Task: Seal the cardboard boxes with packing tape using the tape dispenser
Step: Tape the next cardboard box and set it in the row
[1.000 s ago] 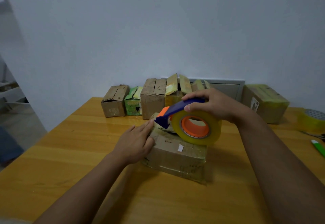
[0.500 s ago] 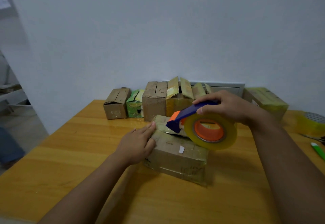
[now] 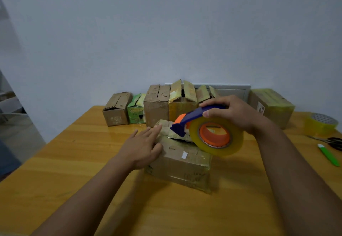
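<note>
Head view: near cardboard box (image 3: 182, 159) on table (image 3: 77, 163), flaps not yet flat, a dark gap open under the tape dispenser (image 3: 209, 130). Right hand (image 3: 235, 114) gripping dispenser handle, fingers curled round it, nose touching or just above box top. Left hand (image 3: 143, 146) flat, fingers straight, pressing box's left edge. Row of boxes (image 3: 157, 104) behind mostly open-flapped; sealing apparently only begun. Green carton (image 3: 136, 110) printed, wording too blurred to read; white sticker (image 3: 184, 155) blank.
</note>
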